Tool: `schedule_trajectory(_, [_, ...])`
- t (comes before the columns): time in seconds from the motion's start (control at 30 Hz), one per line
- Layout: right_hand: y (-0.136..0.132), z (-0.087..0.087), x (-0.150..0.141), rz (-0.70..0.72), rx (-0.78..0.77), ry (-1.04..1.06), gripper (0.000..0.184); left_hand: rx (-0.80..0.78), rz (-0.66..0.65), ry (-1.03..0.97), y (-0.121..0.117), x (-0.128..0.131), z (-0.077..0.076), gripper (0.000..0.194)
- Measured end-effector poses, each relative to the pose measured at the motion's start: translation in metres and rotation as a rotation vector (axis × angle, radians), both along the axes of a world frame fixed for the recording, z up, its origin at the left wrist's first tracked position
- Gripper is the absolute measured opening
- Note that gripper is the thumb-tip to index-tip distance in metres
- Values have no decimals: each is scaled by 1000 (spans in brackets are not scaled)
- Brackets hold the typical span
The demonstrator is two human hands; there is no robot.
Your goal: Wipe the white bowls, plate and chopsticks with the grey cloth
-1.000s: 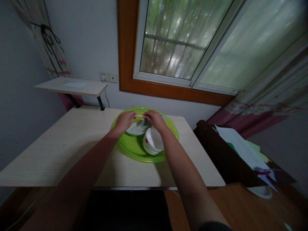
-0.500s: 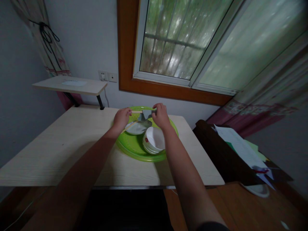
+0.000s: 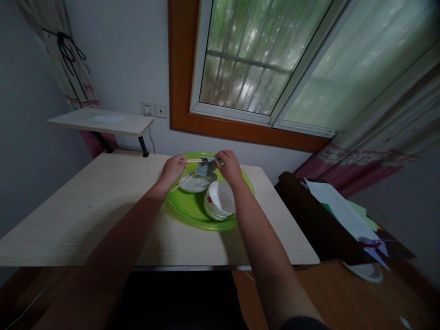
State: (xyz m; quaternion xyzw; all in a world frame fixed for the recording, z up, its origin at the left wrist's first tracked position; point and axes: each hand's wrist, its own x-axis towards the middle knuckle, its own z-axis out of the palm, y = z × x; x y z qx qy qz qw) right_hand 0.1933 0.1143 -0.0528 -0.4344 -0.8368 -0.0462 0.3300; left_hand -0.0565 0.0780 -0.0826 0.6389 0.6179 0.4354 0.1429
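Note:
My left hand is closed on one end of a pair of light wooden chopsticks, held level above the tray. My right hand pinches a grey cloth that wraps the chopsticks' other end and hangs down. Below them is a round green tray. On it stand a white plate, with another chopstick lying across its left rim, and a stack of white bowls with a red pattern, partly behind my right forearm.
The tray stands on a pale wooden table. A small raised shelf with a paper on it is at the back left. To the right, a dark brown piece of furniture bears papers. A window is behind.
The cloth has shifted along the chopsticks and now hangs lower and straighter. My right hand has moved slightly left and down; my left hand has hardly moved.

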Motion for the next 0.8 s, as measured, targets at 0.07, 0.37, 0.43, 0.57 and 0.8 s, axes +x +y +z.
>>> schedule_trajectory(0.07, [4, -3, 2, -33, -17, 112, 15, 8, -23, 35, 0, 0, 0, 20])
schedule_trajectory(0.37, [9, -5, 13, -311, -8, 452, 34, 47, -144, 183, 1, 2, 0, 22])
schedule_trajectory(0.43, [7, -5, 10, -251, 8, 448, 34, 47, -162, 193, 1, 2, 0, 22])
schedule_trajectory(0.57, [-4, -3, -6, 32, -46, 296, 31, 58, -201, 219, 1, 3, 0, 23])
schedule_trajectory(0.8, [-17, -3, -23, 262, -244, 91, 35, 96, -167, 260, 2, 4, 0, 22])
